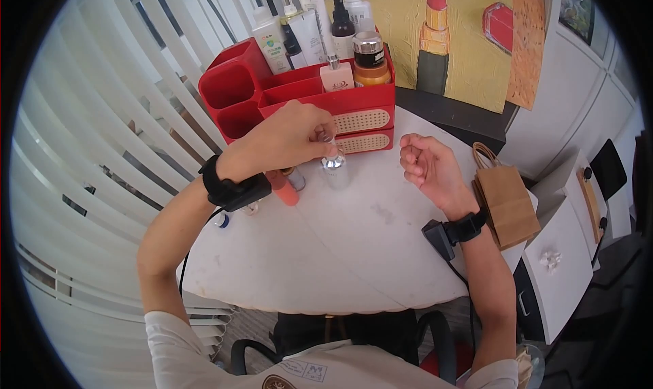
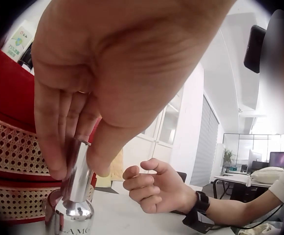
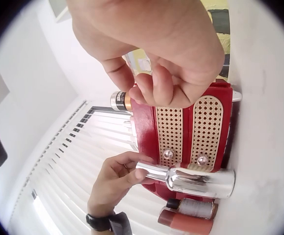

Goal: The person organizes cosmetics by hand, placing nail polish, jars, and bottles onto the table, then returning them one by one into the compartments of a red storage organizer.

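A shiny silver bottle (image 1: 335, 176) stands upright on the white table. My left hand (image 1: 289, 138) pinches its slim silver cap from above, between the thumb and fingers. In the left wrist view the cap (image 2: 79, 169) sits over the rounded shoulder of the bottle, with lettering below. My right hand (image 1: 433, 171) is held above the table to the right of the bottle, loosely curled with nothing in it. Left of the bottle stand a coral tube (image 3: 193, 223) and a small clear-sided bottle with a dark cap (image 3: 198, 209).
Behind the bottle is a red organizer (image 1: 228, 61) with rattan drawer fronts, holding several cosmetic bottles and jars. A brown paper bag (image 1: 507, 202) stands on the right. Near the left table edge is a small blue-topped item (image 1: 221, 220). White blinds (image 1: 88, 137) line the left side.
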The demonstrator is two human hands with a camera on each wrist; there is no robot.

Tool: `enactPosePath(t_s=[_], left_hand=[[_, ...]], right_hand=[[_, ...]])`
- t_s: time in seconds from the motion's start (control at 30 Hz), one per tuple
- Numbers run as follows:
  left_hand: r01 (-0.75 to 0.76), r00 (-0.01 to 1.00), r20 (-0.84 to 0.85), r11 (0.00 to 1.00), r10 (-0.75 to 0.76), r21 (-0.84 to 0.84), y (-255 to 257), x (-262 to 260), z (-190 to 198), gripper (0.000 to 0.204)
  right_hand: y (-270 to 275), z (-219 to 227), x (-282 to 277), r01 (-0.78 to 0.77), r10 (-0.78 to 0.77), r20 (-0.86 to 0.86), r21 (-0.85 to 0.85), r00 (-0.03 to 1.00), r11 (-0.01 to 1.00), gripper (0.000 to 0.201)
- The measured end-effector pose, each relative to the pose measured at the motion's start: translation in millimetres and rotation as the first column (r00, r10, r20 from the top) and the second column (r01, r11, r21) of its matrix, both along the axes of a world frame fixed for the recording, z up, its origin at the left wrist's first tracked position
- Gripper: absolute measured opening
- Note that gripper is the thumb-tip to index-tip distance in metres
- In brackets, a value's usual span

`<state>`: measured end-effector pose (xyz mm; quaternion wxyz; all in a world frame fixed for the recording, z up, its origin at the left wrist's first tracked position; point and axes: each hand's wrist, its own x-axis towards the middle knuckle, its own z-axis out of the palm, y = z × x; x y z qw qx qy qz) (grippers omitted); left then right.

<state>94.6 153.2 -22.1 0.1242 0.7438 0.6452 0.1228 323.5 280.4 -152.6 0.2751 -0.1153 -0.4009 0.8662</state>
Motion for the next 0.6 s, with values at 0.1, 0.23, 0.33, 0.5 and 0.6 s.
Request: enactPosePath(t_s=[0.1, 0.23, 0.33, 0.5, 0.6], left_hand=[[-0.009, 1.000, -0.026, 1.000, 0.009, 0.002, 3, -4, -2, 0.030], [-0.031, 0.999, -0.013, 1.000, 0.031, 0.000, 0, 0, 1, 0.035], [0.033, 0.995, -0.092, 0.997, -0.027, 0.065, -2, -9, 8, 0.038], [-0.255, 0.967, 0.044, 0.931, 0.252, 0.260, 15, -19, 57, 0.043], [-0.084, 0.994, -0.034, 0.906, 0.108, 0.415, 48, -37, 44, 0.042]], right_hand=[[0, 1, 1, -0.002, 0.002, -0.005, 0.002, 1.000, 1.000, 0.020], [0, -1, 0, -0.016, 0.016, -0.006, -0.009, 1.000, 1.000, 0.020], [-1, 1, 1, 0.005, -0.005, 0.010, 0.000, 1.000, 1.000, 0.020], [1, -1, 0, 0.011, -0.011, -0.002, -0.003, 1.000, 1.000, 0.020], [0, 0, -1, 0.008, -0.008, 0.002, -0.010, 1.000, 1.000, 0.020]])
